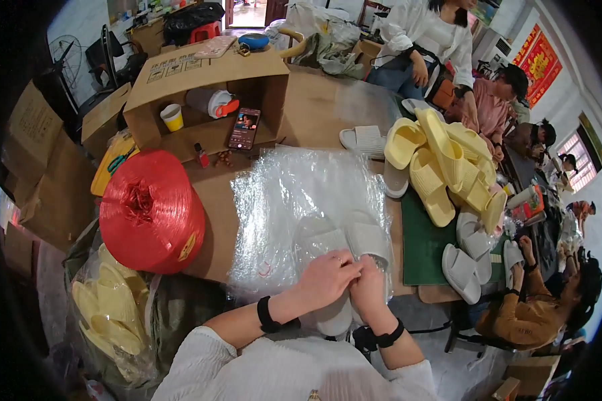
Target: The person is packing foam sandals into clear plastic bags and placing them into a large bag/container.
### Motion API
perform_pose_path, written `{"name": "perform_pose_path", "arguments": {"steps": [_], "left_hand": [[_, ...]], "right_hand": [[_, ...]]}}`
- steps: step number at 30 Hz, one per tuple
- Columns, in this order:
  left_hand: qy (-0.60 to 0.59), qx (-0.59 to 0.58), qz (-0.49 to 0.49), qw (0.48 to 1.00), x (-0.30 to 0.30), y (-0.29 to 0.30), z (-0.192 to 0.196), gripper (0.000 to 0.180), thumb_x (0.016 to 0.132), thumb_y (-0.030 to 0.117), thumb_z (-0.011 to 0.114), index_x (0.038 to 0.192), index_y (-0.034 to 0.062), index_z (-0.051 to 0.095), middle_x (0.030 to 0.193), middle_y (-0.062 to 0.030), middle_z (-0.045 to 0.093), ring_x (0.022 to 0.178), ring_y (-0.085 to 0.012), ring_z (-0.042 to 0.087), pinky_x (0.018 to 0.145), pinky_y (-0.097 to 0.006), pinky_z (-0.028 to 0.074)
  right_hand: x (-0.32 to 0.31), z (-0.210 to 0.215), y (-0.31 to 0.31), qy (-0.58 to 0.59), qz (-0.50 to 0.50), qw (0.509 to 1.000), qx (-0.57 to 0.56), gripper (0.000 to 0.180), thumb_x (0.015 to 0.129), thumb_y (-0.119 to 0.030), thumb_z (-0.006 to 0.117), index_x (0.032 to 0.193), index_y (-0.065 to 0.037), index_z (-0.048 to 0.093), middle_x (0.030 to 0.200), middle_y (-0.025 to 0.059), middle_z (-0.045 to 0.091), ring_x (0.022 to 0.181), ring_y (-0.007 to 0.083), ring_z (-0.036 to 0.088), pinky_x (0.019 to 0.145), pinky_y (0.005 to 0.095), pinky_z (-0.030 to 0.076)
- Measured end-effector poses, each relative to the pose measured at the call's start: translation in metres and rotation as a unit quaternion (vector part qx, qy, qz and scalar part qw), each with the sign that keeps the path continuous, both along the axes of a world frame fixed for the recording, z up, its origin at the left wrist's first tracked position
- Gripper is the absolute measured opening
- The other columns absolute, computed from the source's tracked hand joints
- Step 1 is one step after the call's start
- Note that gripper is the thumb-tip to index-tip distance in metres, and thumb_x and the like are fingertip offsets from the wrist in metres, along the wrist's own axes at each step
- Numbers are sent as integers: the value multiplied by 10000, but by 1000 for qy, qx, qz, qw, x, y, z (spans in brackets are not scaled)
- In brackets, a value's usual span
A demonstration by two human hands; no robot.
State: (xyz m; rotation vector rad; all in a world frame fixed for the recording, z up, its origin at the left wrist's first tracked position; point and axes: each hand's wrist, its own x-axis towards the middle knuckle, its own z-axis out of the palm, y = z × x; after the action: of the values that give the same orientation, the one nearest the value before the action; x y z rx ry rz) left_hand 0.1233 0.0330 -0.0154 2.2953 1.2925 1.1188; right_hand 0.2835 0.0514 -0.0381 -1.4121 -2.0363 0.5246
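Note:
My left hand [324, 277] and my right hand [369, 289] meet at the near table edge, both gripping the open end of a clear plastic bag [301, 200]. Inside the bag lie two grey slippers [344, 237] side by side, toes pointing away from me. The bag rests on top of a stack of more clear bags spread over the wooden table [321, 100]. Each of my wrists carries a black band.
A big red twine spool [150, 210] stands to my left. Yellow slippers [441, 164] are piled on the right, grey ones [465, 257] below them on a green mat. A cardboard box [201, 87] holds a phone and cup. Other people work at right.

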Motion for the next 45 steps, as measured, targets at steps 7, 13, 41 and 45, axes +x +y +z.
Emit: {"name": "perform_pose_path", "arguments": {"steps": [7, 13, 41, 45], "left_hand": [[-68, 10, -31, 997, -11, -6, 1, 315, 858, 112, 647, 1167, 163, 675, 866, -83, 538, 816, -274, 580, 701, -385, 494], [-100, 6, -59, 993, -16, -8, 0, 358, 857, 89, 665, 1204, 174, 686, 881, -88, 570, 804, -282, 581, 700, -379, 493], [-77, -3, -31, 997, -43, -14, 3, 391, 828, 43, 630, 1199, 159, 671, 950, -76, 557, 892, -273, 570, 762, -373, 502], [-81, 20, -94, 992, -41, -17, 4, 440, 828, 12, 633, 1237, 170, 667, 949, -79, 590, 868, -268, 587, 730, -368, 507]], "right_hand": [[-8, 4, 21, 7, -51, 999, -8, 196, 820, -65, 643, 856, 19, 470, 792, 247, 534, 777, 477, 555, 649, 502, 429], [-32, -11, 53, -5, -81, 997, 19, 175, 837, -78, 609, 879, 23, 472, 831, 264, 554, 784, 474, 570, 679, 526, 455], [-53, 9, 54, -11, -59, 998, 35, 190, 809, -84, 625, 930, 22, 523, 852, 254, 568, 767, 470, 567, 678, 510, 456], [-64, 8, 51, -55, -42, 996, 51, 194, 819, -78, 610, 960, 37, 544, 879, 268, 573, 832, 477, 566, 733, 515, 463]]}}
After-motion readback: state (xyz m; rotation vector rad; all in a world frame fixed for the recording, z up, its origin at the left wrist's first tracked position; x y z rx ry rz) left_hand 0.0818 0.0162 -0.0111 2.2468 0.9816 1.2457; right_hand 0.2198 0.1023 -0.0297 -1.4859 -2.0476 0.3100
